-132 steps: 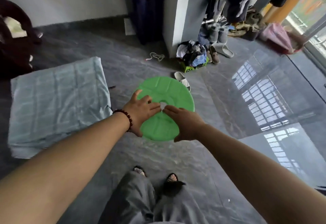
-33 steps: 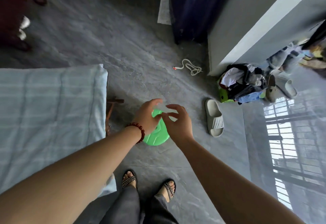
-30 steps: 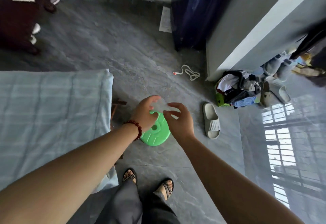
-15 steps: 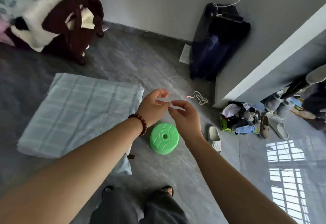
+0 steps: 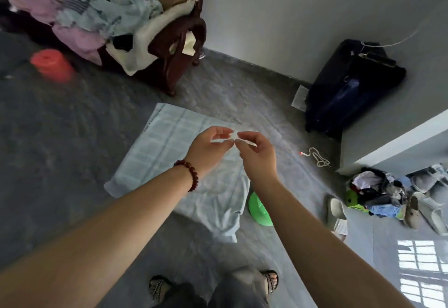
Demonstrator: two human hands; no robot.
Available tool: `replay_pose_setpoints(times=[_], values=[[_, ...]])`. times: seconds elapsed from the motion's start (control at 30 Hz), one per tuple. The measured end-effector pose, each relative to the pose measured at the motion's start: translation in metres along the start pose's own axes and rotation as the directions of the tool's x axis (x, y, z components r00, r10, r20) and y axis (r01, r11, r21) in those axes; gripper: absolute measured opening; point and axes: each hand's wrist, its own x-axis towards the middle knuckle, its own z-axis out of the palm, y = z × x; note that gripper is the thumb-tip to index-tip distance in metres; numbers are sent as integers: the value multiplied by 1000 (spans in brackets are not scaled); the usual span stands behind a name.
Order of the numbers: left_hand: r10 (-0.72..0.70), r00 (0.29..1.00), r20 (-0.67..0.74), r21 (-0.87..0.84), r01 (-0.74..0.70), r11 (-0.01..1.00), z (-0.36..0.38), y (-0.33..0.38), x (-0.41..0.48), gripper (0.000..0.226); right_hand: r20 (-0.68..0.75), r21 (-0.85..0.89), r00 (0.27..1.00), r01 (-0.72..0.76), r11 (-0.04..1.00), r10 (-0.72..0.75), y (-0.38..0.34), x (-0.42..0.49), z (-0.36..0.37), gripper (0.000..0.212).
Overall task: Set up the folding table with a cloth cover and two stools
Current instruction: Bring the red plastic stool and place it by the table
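Left hand [image 5: 208,147] and right hand [image 5: 257,154] hover, fingertips nearly touching, fingers curled; whether they pinch anything, I cannot tell. Green stool [image 5: 259,210] stands just right of the cloth-covered tabletop [image 5: 169,142]; red stool [image 5: 52,65] far left.

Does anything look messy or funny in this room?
Yes. The pale blue checked cloth is rumpled and sags at its near corner, beside the round green plastic stool. The round red plastic stool stands far off from it, by the dark wooden chair.

Grey marbled floor [image 5: 60,138], pale wall [image 5: 291,16], dark chair [image 5: 174,48]
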Motion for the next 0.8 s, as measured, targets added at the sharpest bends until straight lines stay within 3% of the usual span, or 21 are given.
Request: replay_pose_setpoints(times=[0.3, 0.6, 0.8], values=[[-64, 984, -166, 9, 66, 998, -154, -50, -15, 19, 97, 32, 995, -36, 999, 33, -10, -30, 145, 13], [-112, 970, -214, -3, 114, 993, -223, -68, 21, 19, 178, -12, 981, -78, 997, 79, -17, -2, 225, 14], [-108, 967, -232, 44, 122, 992, -270, -63, 72, 19, 164, 83, 972, -182, 980, 167, -32, 48, 279, 9]])
